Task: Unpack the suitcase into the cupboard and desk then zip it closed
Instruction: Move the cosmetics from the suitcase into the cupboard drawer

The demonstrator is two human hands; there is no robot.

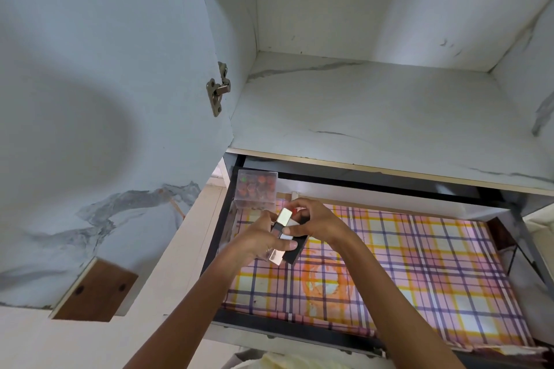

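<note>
Both hands meet over the back left part of an open drawer (509, 249) lined with pink, yellow and purple checked paper. My left hand (263, 241) and my right hand (314, 223) together hold a small bundle of black and gold cosmetic cases (284, 237), lipstick-like tubes and a flat black compact. A gold-capped tube sticks up between my fingers, another pokes out below my left thumb. A clear plastic box (256, 189) with reddish round items stands in the drawer's back left corner. The suitcase is out of view.
Above the drawer is a white marble-patterned cupboard shelf (374, 117) with bare walls. The cupboard door (105, 99) hangs open on the left, its metal hinge (218, 90) at the edge. A pale cloth shows at the bottom edge.
</note>
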